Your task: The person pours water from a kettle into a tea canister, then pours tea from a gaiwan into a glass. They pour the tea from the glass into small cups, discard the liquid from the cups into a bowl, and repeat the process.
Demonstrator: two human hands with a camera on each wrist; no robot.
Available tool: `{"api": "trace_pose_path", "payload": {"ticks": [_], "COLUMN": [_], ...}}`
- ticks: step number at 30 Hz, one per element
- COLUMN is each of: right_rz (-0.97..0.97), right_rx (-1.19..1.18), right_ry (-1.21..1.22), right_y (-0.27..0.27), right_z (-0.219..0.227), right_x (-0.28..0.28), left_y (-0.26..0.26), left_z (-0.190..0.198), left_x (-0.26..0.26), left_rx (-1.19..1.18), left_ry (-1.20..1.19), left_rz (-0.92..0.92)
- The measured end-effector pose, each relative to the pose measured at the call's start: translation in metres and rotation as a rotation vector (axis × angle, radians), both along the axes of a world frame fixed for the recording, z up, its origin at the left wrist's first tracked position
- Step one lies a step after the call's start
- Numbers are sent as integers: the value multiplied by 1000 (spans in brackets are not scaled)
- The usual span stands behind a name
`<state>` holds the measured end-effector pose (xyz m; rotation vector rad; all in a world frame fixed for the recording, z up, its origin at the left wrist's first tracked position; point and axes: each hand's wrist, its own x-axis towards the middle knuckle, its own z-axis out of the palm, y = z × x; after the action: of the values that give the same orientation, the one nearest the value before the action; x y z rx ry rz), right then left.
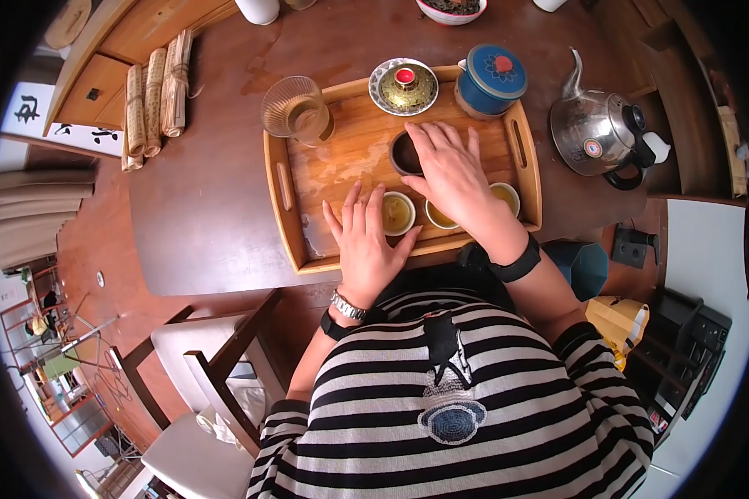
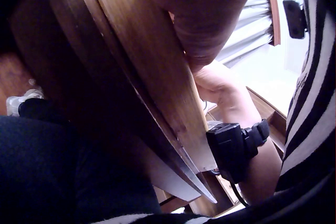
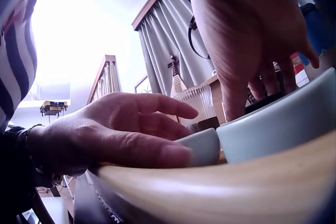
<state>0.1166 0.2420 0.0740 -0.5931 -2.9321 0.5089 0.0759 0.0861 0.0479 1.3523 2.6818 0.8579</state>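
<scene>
Head view: both half-open, left hand [image 1: 368, 254] grips one of three pale cups [image 1: 398, 214], right hand [image 1: 458, 179] one dark cup [image 1: 404, 155].

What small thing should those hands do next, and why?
I'd probably have the right hand lift the dark cup straight up: its thumb and index finger span the rim, and teacups holding tea stand close by.

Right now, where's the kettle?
Head view, right side: the kettle stands on the table, just past the right end of the tray, with the blue-lidded pot its nearest neighbour.
</scene>
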Motion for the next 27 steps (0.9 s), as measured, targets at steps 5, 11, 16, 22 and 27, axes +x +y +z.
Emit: {"api": "trace_pose_path", "payload": {"ticks": [5, 11, 16, 22, 27], "right_rz": [37, 54, 147, 8, -55], "right_rx": [-40, -12, 28, 124, 115], "right_ry": [-21, 0, 87, 408, 271], "right_y": [1, 1, 20, 88, 117], "right_z": [3, 5, 35, 69, 67], "right_x": [3, 8, 17, 7, -1], "left_y": [1, 1, 0, 0, -2], "left_z": [1, 1, 2, 2, 1], "left_x": [1, 0, -1, -1, -2], "left_rx": [12, 22, 32, 60, 72], "left_ry": [-3, -3, -33, -43, -70], "left_rz": [9, 13, 4, 10, 17]}}
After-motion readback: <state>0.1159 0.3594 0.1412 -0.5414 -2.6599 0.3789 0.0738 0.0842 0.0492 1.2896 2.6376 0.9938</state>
